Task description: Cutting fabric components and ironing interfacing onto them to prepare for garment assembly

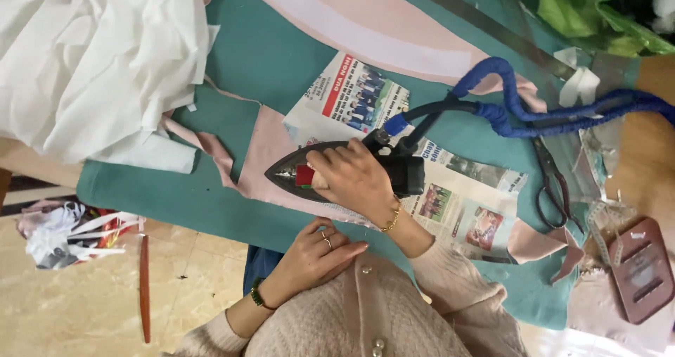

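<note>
My right hand [355, 177] grips the handle of a dark steam iron [299, 167], which rests flat on a pink strip of fabric [264, 146] laid over a sheet of newspaper [450, 202]. The iron's tip points left. A blue-wrapped hose and cord [534, 118] run from its rear toward the right. My left hand [320, 248], with rings and a green bracelet, lies with fingers together at the near edge of the teal-covered table [267, 54], against my knitted pink cardigan, holding nothing.
White cloth [105, 54] is piled at the far left of the table. Black scissors [555, 188] lie right of the newspaper, a dark red flat case [641, 269] beyond them. A metal ruler [492, 26] and green plastic [598, 9] sit at the top right. Scraps lie on the floor [63, 234].
</note>
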